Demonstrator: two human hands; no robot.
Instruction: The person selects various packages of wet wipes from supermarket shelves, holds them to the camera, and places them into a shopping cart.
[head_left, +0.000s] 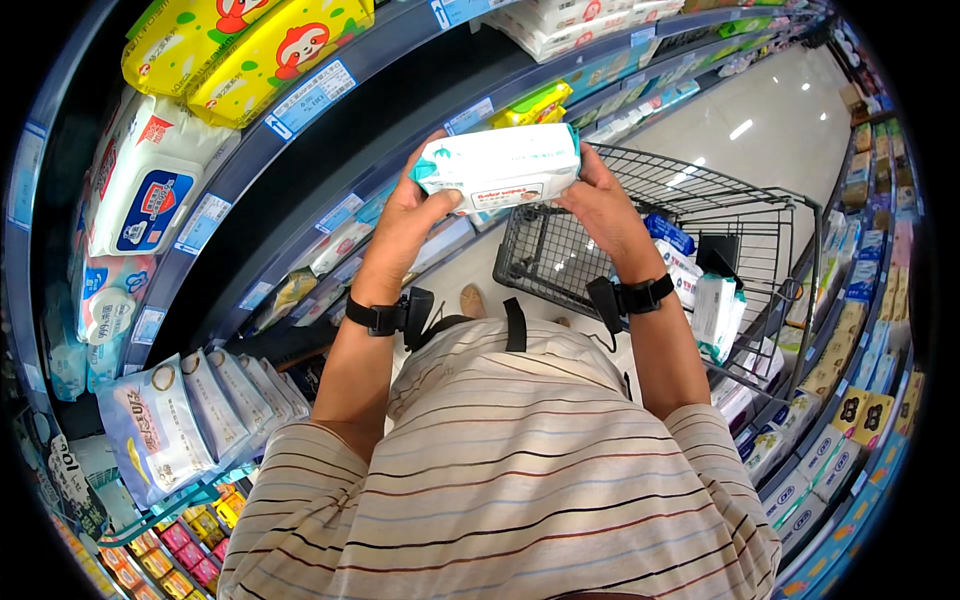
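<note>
Between both hands I hold a white and teal pack of baby wipes (502, 161), raised in front of the shelves. My left hand (421, 191) grips its left end, the thumb pressing the lower front side. On the opposite end, my right hand (596, 195) has its fingers around the corner. The side facing me bears printing and a small picture. Below and to the right of the pack stands a black wire shopping cart (540, 255). Inside it lie another white and teal pack (716, 315), a blue package (670, 233) and white packs (679, 270).
Store shelves (315, 97) curve along the left, with yellow packs (281, 60) and a white wipes pack (146, 176). Pouches (161, 420) stand in a rack at lower left. More stocked shelves (832, 352) line the right. Tiled floor (739, 112) runs between them.
</note>
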